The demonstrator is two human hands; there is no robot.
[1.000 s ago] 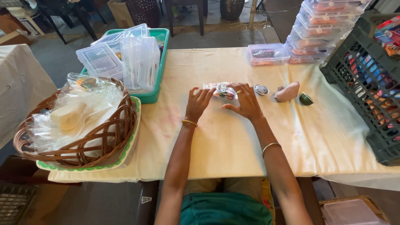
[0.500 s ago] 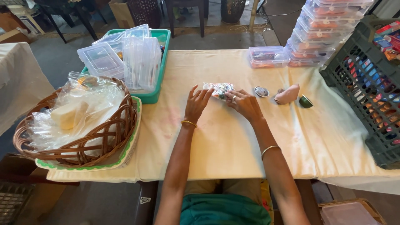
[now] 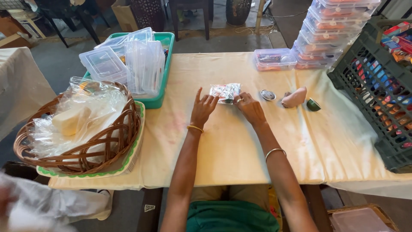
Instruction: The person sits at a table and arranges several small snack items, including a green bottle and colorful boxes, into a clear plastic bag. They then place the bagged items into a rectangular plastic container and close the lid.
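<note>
A small clear packet (image 3: 225, 92) is being pinched at mid-bench by the right hand (image 3: 250, 108), fingers closed on its edge. The left hand (image 3: 203, 108) is lying beside it, fingers spread, gripping nothing. With such a light pinch, the slick packet is at risk of sliding toward the metal lid (image 3: 268, 95).

one wicker basket (image 3: 107, 148), one green tray (image 3: 165, 43), one dark crate (image 3: 365, 86), two hands, one small plastic packet (image 3: 223, 91)

Crinkled clear packet (image 3: 225, 92) on tablecloth
</note>
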